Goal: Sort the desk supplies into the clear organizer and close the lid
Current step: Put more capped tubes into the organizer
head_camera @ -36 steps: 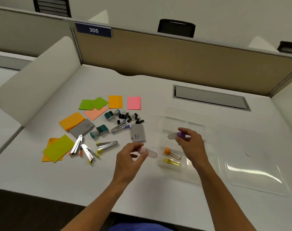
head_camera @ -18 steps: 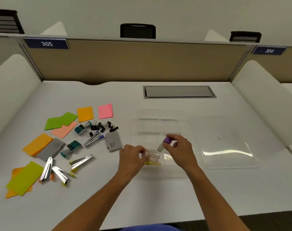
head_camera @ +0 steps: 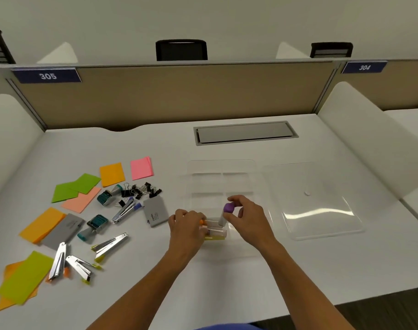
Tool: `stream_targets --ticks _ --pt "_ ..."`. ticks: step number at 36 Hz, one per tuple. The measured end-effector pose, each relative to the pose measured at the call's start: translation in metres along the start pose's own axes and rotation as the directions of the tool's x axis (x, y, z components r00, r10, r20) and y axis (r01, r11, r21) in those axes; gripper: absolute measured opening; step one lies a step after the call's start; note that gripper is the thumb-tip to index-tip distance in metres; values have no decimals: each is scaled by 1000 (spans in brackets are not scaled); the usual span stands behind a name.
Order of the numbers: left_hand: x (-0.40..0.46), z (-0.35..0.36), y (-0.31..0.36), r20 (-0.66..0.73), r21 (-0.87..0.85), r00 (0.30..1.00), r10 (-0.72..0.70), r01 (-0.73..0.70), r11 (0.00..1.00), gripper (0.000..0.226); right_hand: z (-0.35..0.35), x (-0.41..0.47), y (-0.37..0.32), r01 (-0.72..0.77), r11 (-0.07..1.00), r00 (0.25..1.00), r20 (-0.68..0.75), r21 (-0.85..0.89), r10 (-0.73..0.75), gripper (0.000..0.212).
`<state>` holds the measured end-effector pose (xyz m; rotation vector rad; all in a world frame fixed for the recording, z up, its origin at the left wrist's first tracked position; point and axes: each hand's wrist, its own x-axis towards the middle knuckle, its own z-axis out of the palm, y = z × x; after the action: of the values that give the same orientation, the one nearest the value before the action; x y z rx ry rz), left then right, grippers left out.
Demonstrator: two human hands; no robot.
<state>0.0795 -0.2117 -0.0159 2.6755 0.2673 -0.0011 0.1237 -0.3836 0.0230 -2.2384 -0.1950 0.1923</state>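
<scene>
The clear organizer [head_camera: 222, 167] lies open mid-desk, its clear lid [head_camera: 317, 206] flat on the desk to its right. Over its front compartment my left hand [head_camera: 186, 227] holds a small pink-capped clear tube [head_camera: 217, 232]. My right hand [head_camera: 248, 217] pinches a purple-capped tube [head_camera: 227, 211], tilted with the cap up. An orange-capped tube and a yellow one [head_camera: 215, 238] lie in that front compartment, partly hidden by my fingers. On the desk to the left lie staplers [head_camera: 110, 244], black binder clips [head_camera: 141, 190], teal stamps [head_camera: 97, 223], grey boxes [head_camera: 155, 213] and coloured sticky notes [head_camera: 111, 173].
A tan partition [head_camera: 179, 94] runs along the back, with white side dividers [head_camera: 360, 139] on both sides. A grey cable hatch [head_camera: 244, 132] is set into the desk behind the organizer. The desk's front edge [head_camera: 346, 298] is close below my arms.
The camera swung right. Both hands moved together over the organizer's front compartment, the left bringing the pink-capped tube down to it, the right tipping the purple-capped tube cap-up.
</scene>
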Motion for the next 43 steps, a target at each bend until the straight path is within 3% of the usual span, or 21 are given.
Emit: stream_targets --ticks 5,9,22,34,43 --pt "-2 -3 -12 -111 -204 990 -84 60 977 22 9 2 -1 52 997 997 67 -60 -48 35" --pt "-5 -5 -17 -140 -266 984 -105 65 962 22 15 4 2 99 986 992 89 -134 -88 37" --pt "-25 -2 -42 -148 -319 974 -172 118 941 23 54 20 5 141 916 957 288 -376 -29 26" --pt "-37 -3 -50 -125 -379 967 -224 162 911 24 62 28 7 190 851 946 322 -489 -26 4" --pt "-47 -4 -53 -104 -338 961 -257 209 918 27 66 21 -1 240 881 954 268 -408 -136 34"
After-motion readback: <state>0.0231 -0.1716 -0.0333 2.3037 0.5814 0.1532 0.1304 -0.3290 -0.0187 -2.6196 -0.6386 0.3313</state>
